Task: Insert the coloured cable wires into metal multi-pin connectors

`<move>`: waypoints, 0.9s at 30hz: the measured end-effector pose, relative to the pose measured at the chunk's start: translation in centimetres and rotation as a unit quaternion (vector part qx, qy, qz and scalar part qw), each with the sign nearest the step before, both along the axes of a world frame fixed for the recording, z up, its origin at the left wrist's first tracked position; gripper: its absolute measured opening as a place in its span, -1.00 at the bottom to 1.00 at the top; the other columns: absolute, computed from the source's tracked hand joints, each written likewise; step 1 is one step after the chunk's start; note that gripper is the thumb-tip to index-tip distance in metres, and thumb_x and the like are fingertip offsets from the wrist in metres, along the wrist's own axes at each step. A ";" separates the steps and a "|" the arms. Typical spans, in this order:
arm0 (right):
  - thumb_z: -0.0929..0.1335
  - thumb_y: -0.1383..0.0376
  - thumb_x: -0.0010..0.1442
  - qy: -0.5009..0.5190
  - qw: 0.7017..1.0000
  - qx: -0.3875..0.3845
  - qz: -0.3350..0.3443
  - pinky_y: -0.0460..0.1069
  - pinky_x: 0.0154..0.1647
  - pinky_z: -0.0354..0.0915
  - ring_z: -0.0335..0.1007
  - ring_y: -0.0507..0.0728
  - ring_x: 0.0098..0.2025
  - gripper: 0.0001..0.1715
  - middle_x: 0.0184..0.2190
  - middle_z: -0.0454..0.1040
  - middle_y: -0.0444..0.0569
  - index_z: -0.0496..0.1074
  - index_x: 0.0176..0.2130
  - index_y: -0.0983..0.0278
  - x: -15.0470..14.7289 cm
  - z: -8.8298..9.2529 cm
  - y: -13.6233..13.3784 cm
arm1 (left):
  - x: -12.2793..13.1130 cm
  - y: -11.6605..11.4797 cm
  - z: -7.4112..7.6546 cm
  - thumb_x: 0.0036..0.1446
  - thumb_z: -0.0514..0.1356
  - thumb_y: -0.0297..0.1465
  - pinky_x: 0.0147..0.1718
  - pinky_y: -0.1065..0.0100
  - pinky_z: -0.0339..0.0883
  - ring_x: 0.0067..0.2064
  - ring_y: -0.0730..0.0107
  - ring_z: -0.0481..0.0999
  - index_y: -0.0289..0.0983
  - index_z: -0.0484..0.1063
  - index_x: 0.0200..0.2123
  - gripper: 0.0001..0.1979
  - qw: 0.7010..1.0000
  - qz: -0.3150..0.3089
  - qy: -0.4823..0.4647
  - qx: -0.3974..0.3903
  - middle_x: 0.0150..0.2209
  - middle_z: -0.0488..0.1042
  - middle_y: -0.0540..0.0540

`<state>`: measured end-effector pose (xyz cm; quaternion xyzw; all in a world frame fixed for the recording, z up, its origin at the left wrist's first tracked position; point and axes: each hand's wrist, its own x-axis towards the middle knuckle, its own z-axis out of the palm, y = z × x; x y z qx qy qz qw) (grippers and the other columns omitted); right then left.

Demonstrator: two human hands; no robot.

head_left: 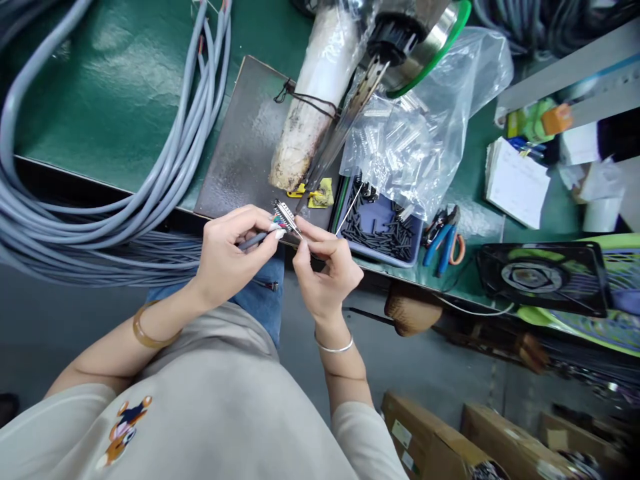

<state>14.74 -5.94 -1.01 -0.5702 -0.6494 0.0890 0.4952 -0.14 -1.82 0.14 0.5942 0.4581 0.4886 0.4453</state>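
Observation:
My left hand (237, 250) is closed round the end of a grey cable (254, 241), its thumb and fingers near the fanned-out coloured wires (278, 221). A metal multi-pin connector (286, 212) sits at those wires, between my two hands. My right hand (325, 260) pinches a thin silvery wire (349, 210) that looks like solder; it runs up behind the fingers, and its front end is near the connector. Just beyond the connector, the metal rod of what looks like a soldering iron (350, 127) points down at the bench edge. A yellow sponge piece (321, 193) lies there.
Grey cable coils (170, 167) hang over the bench edge at left. A white wrapped cylinder (315, 93) stands ahead. To the right are a bin of small black tubes (383, 243), a plastic bag of connectors (410, 140), cutters (443, 243) and a black fan (545, 277).

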 end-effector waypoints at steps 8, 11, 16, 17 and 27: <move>0.32 0.33 0.35 -0.005 1.000 -0.003 0.011 0.09 -0.18 0.64 0.69 0.17 -0.10 -0.86 -0.03 0.67 0.04 0.26 -0.27 0.13 0.2 0.7 1.0 | 0.5 1.0 0.3 0.09 0.29 -0.50 -0.41 0.44 0.31 -0.38 0.49 0.47 -0.26 0.51 -0.43 -0.94 0.995 0.027 0.068 0.063 -0.34 0.59 -0.05; 0.32 0.33 0.34 -0.001 1.000 0.004 0.016 0.08 -0.18 0.64 0.69 0.17 -0.10 -0.86 -0.02 0.67 0.04 0.26 -0.27 0.13 0.4 0.7 1.3 | 0.6 1.2 0.5 0.10 0.29 -0.48 -0.46 0.45 0.25 -0.41 0.51 0.43 -0.27 0.51 -0.43 -0.93 0.996 0.029 0.061 0.060 -0.35 0.58 -0.04; 0.35 0.35 0.32 -0.008 1.000 0.022 0.020 0.08 -0.20 0.64 0.69 0.18 -0.13 -0.87 -0.03 0.67 0.01 0.31 -0.26 0.13 0.6 1.0 1.4 | 0.6 1.1 0.8 0.12 0.28 -0.50 -0.44 0.44 0.25 -0.40 0.51 0.43 -0.27 0.51 -0.41 -0.94 0.998 0.019 0.030 0.051 -0.32 0.58 -0.05; 0.35 0.35 0.32 -0.014 1.000 0.021 0.017 0.09 -0.21 0.63 0.69 0.18 -0.15 -0.87 -0.03 0.67 0.01 0.32 -0.26 0.13 0.6 1.1 1.5 | 0.6 1.1 0.8 0.12 0.28 -0.50 -0.43 0.44 0.26 -0.39 0.51 0.44 -0.27 0.51 -0.40 -0.94 0.998 0.018 0.026 0.050 -0.32 0.58 -0.04; 0.39 0.44 0.25 -0.053 0.997 0.051 0.020 0.01 -0.25 0.60 0.69 0.13 -0.20 -0.82 -0.07 0.68 -0.01 0.37 -0.29 0.16 0.4 1.8 1.7 | 0.5 1.2 1.1 0.12 0.30 -0.48 -0.46 0.48 0.28 -0.39 0.52 0.47 -0.29 0.49 -0.43 -0.92 1.000 0.008 0.025 0.015 -0.35 0.58 -0.05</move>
